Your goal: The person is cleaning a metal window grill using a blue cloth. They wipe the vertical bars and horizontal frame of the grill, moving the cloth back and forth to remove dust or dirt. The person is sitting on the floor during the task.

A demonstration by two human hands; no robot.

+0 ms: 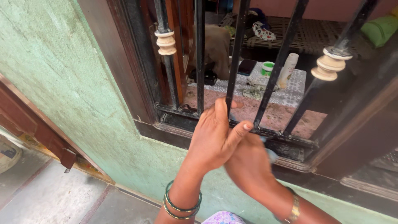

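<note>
Green plaster wall frames a barred window; left hand is closed round a black bar near its foot; right hand sits behind it at the sill, a pale cloth peeking out, its grip hidden; wiping looks midway, other bars unreached.

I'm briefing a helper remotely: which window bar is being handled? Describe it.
Find the dark-framed window in the green wall. Of its black bars, it is the plain middle bar, gripped at its base by the left hand, unlike the two bars with cream beads.
</note>
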